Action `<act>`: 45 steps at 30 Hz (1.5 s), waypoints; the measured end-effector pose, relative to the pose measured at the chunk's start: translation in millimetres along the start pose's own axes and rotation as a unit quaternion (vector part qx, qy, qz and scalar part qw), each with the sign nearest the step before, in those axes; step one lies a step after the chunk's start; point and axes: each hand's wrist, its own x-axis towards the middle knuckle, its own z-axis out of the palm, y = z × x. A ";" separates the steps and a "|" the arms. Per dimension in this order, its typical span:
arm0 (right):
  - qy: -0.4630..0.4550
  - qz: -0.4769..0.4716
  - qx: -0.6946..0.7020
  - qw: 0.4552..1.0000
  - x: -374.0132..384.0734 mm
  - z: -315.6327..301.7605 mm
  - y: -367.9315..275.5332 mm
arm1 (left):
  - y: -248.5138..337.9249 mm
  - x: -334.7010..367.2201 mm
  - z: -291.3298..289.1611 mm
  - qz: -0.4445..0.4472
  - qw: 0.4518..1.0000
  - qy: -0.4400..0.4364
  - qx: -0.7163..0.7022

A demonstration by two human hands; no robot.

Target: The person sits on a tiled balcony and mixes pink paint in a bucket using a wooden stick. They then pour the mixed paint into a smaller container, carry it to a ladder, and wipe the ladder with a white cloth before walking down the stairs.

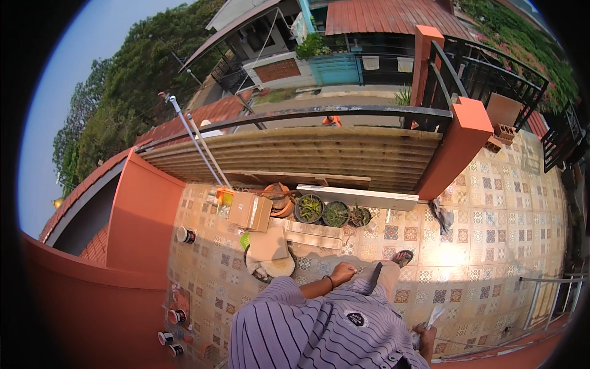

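My left hand [343, 273] hangs in front of my body, its fingers curled closed, with nothing seen in them and a dark band on the wrist. Low at the right, my right hand [425, 336] is closed round a pale, flat, blade-like tool [436, 315]; its exact kind is hard to make out. Left of my left hand, flat pieces of cardboard [269, 245] lie over a round dark basin [250, 265]. A sandalled foot [402, 257] stands on the patterned tile floor [458, 246].
Potted plants [308, 208], a cardboard box [250, 211] and a pale board [356, 197] line the corrugated fence [295, 150]. Paint tubs [185, 235] stand by the orange wall [138, 215]. Poles [195, 140] lean on the fence; a dark cloth [440, 216] lies near the pillar [456, 147].
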 end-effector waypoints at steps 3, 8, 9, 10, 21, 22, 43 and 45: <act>-0.041 -0.059 -0.007 0.997 71.9 -37.4 -36.0 | 18.1 41.0 17.4 0.133 0.975 -0.031 0.173; 0.031 -0.104 -0.152 0.982 137.1 -127.5 -91.7 | 102.5 127.2 58.3 0.064 0.955 -0.113 0.266; 0.041 -0.115 -0.084 0.989 138.9 -142.8 -99.7 | 134.9 149.1 67.0 0.068 0.963 -0.103 0.238; 0.067 -0.105 -0.071 0.990 141.6 -158.3 -108.4 | 170.6 175.2 72.3 0.119 0.969 -0.094 0.197; 0.175 -0.014 -0.149 0.973 319.7 -352.4 -188.3 | 407.4 374.1 176.3 0.038 0.998 -0.026 0.041; 0.173 -0.019 -0.166 0.971 338.6 -377.1 -199.0 | 409.7 381.0 189.5 -0.005 0.999 0.011 -0.037; 0.091 -0.032 -0.153 0.984 748.2 -775.8 -565.8 | 849.9 715.2 438.0 -0.153 0.954 0.030 -0.257; 0.103 -0.006 -0.134 0.986 769.5 -796.1 -586.8 | 923.9 797.4 437.3 -0.138 0.944 0.063 -0.291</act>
